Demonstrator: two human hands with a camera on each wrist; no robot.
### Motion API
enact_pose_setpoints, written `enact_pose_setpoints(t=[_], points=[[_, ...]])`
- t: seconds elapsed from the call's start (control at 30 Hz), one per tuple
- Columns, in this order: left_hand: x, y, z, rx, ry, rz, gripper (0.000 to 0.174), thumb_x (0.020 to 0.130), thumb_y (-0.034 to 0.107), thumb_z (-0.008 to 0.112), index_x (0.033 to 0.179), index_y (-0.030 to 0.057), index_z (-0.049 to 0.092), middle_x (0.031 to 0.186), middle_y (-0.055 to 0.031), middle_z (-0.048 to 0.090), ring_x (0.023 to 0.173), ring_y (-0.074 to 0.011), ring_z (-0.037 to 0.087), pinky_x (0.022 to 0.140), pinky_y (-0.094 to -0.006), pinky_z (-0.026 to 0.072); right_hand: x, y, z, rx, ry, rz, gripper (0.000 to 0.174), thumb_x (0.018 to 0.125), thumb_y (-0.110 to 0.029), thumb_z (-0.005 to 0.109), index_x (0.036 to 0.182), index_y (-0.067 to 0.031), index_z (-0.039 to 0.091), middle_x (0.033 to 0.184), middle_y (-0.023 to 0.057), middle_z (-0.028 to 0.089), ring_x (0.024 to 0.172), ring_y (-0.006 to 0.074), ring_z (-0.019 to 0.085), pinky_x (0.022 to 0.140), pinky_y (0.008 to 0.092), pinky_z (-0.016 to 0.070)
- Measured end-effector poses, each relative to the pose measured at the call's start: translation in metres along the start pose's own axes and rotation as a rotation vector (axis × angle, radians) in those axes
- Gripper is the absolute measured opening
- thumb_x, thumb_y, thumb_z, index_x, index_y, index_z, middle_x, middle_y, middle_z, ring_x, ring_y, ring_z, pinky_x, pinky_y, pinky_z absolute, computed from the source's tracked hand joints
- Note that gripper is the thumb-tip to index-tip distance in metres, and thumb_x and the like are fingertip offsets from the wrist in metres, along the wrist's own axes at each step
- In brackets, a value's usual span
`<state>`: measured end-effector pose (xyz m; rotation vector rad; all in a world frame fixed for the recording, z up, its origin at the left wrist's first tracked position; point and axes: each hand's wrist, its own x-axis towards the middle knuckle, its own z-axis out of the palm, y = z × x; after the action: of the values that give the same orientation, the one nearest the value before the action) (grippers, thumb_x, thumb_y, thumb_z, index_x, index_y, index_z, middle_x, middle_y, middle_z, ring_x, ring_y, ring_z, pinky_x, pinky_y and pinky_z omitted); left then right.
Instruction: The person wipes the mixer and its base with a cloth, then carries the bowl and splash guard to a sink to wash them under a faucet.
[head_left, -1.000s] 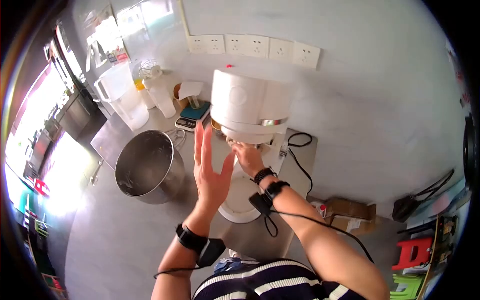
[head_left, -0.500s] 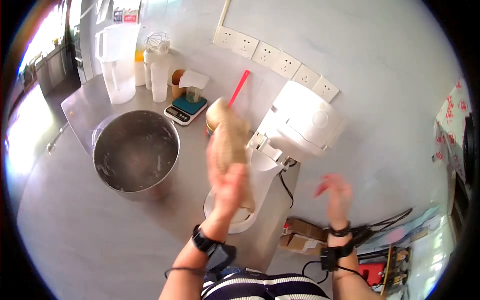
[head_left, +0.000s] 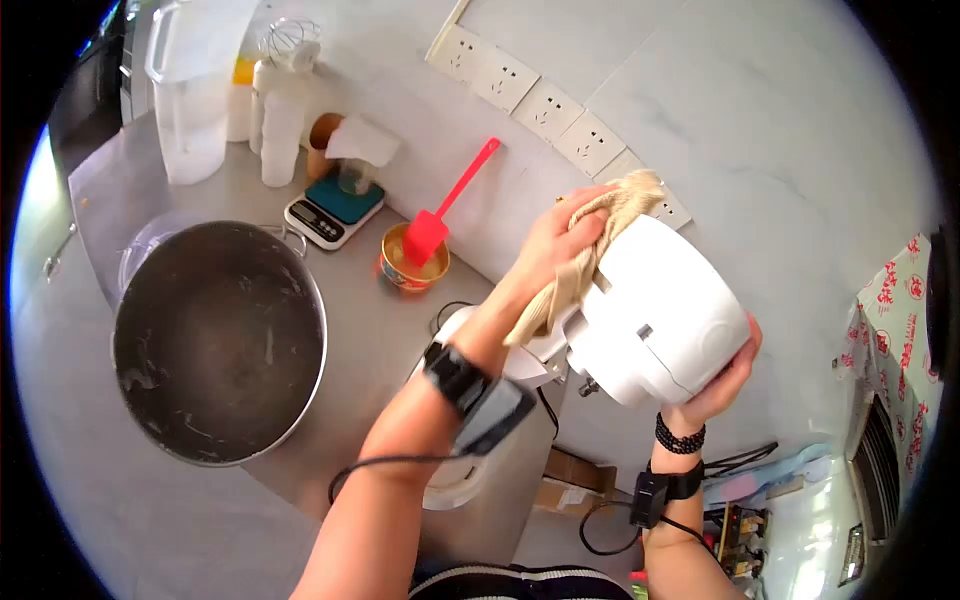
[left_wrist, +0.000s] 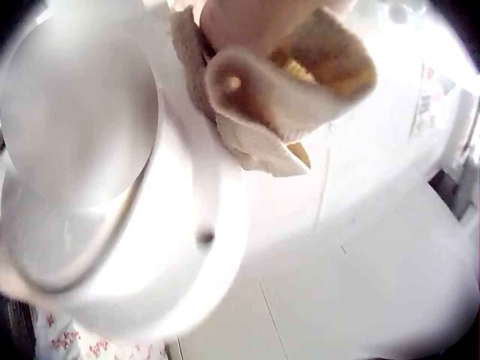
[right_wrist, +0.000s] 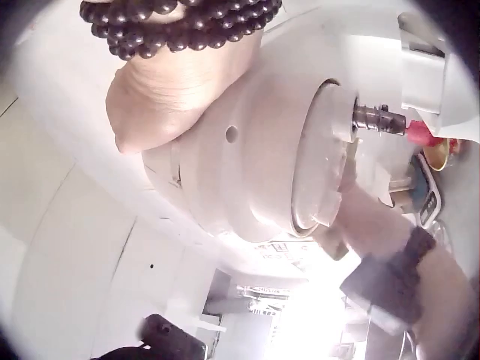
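The white stand mixer (head_left: 675, 310) has its head tilted up, and a bare metal shaft (right_wrist: 379, 118) sticks out of it. My left hand (head_left: 550, 245) grips a bunched beige cloth (head_left: 575, 285) against the upper left side of the head. Close up in the left wrist view, the cloth (left_wrist: 277, 105) hangs in folds below my fingers. On the opposite side my right hand (head_left: 720, 380) cups the rounded lower right of the head; its fingers pass partly out of sight behind it. The mixer's base (head_left: 455, 490) is mostly hidden under my left arm.
A large steel mixing bowl (head_left: 220, 345) with white residue stands on the steel table at left. Behind are a kitchen scale (head_left: 335, 205), a small bowl (head_left: 413, 270) holding a red spatula (head_left: 428, 235), and a clear pitcher (head_left: 190, 110). Wall sockets (head_left: 548, 112) line the back.
My right hand left the mixer's underside, swung out right, and now cups the head. My left hand, raised bare at first, then held the cloth and brought it to the head. The view turned right.
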<state>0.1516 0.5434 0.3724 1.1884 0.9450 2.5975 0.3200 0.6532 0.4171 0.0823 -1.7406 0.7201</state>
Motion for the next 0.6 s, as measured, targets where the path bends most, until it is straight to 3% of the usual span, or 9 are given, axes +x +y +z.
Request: enact_pose_setpoints(t=[0.07,0.17,0.2,0.3,0.37,0.43,0.47,0.53,0.6], points=[[0.02,-0.046,-0.022,0.115,0.0,-0.026,0.04,0.084,0.02,0.044,0.118,-0.0012,0.049,0.12,-0.0123,0.049,0.111,-0.02,0.045,0.095,-0.0282,0.0333,0.002,0.003,-0.007,0.056,-0.045,0.03,0.028,0.09,-0.02,0.04,0.106,0.0007,0.05,0.106,0.012,0.053,0.1,0.0218,0.051,0.087,0.0334,0.0408],[0.027,-0.092,-0.038,0.06,0.078,-0.107,0.041,0.083,0.02,0.045,0.118,-0.001,0.051,0.118,-0.013,0.051,0.107,-0.0194,0.048,0.093,-0.0277,0.0354,0.003,0.008,-0.015,-0.198,0.0,0.012,0.032,0.087,-0.021,0.046,0.109,0.0028,0.049,0.104,0.0123,0.054,0.097,0.0219,0.052,0.084,0.0344,0.0421],[0.031,-0.124,-0.052,0.125,0.079,-0.027,0.04,0.081,0.018,0.045,0.116,-0.0015,0.053,0.109,-0.0119,0.057,0.098,-0.0195,0.053,0.088,-0.0264,0.0392,-0.001,0.024,-0.026,0.056,0.044,0.013,0.036,0.085,-0.021,0.051,0.11,0.0044,0.05,0.105,0.0134,0.054,0.097,0.0221,0.053,0.081,0.0358,0.0428],[-0.004,-0.132,-0.067,-0.03,0.17,-0.276,0.04,0.081,0.017,0.045,0.114,-0.0024,0.053,0.1,-0.01,0.061,0.09,-0.0186,0.056,0.082,-0.0263,0.0421,-0.002,0.028,-0.047,-0.335,-0.159,-0.171,0.059,0.079,-0.018,0.063,0.125,0.0023,0.033,0.119,0.0171,0.045,0.105,0.0249,0.05,0.088,0.0384,0.0445],[-0.032,-0.129,-0.066,0.224,0.258,-0.208,0.039,0.079,0.015,0.047,0.113,-0.0003,0.055,0.1,-0.0117,0.061,0.09,-0.0235,0.057,0.081,-0.029,0.0427,-0.004,0.027,-0.052,-0.555,-0.226,-0.314,0.073,0.074,-0.017,0.07,0.13,0.0014,0.026,0.126,0.0189,0.04,0.109,0.0265,0.048,0.091,0.0414,0.0446],[-0.059,-0.121,-0.065,0.48,0.349,-0.13,0.038,0.077,0.013,0.049,0.112,0.0019,0.056,0.099,-0.0134,0.061,0.089,-0.0285,0.058,0.081,-0.0317,0.0433,-0.008,0.026,-0.042,-0.58,-0.15,-0.372,0.071,0.075,-0.018,0.068,0.13,0.0005,0.027,0.127,0.0185,0.04,0.109,0.027,0.048,0.092,0.0431,0.0442],[-0.066,-0.119,-0.053,0.454,0.377,0.013,0.04,0.075,0.008,0.05,0.114,0.0062,0.055,0.107,-0.0149,0.057,0.099,-0.0335,0.053,0.086,-0.0341,0.041,-0.009,0.025,-0.038,-0.604,-0.116,-0.371,0.07,0.076,-0.02,0.067,0.13,0.0,0.028,0.127,0.0182,0.039,0.109,0.0272,0.048,0.092,0.0439,0.044],[-0.071,-0.105,-0.024,0.527,0.49,0.197,0.044,0.074,0.007,0.053,0.118,0.0064,0.052,0.118,-0.0142,0.052,0.111,-0.0318,0.047,0.09,-0.0398,0.0361,-0.01,0.026,-0.036,-0.625,-0.073,-0.329,0.068,0.078,-0.023,0.066,0.13,-0.0009,0.028,0.128,0.0177,0.039,0.109,0.0275,0.049,0.092,0.0448,0.0438],[-0.075,-0.098,0.021,0.819,0.574,0.256,0.045,0.074,0.007,0.055,0.12,0.0056,0.051,0.123,-0.0135,0.05,0.117,-0.0306,0.043,0.091,-0.0429,0.0331,-0.006,0.02,-0.031,-0.804,-0.123,-0.351,0.066,0.079,-0.024,0.065,0.13,-0.0024,0.029,0.128,0.0165,0.04,0.109,0.0268,0.049,0.092,0.0446,0.044]])
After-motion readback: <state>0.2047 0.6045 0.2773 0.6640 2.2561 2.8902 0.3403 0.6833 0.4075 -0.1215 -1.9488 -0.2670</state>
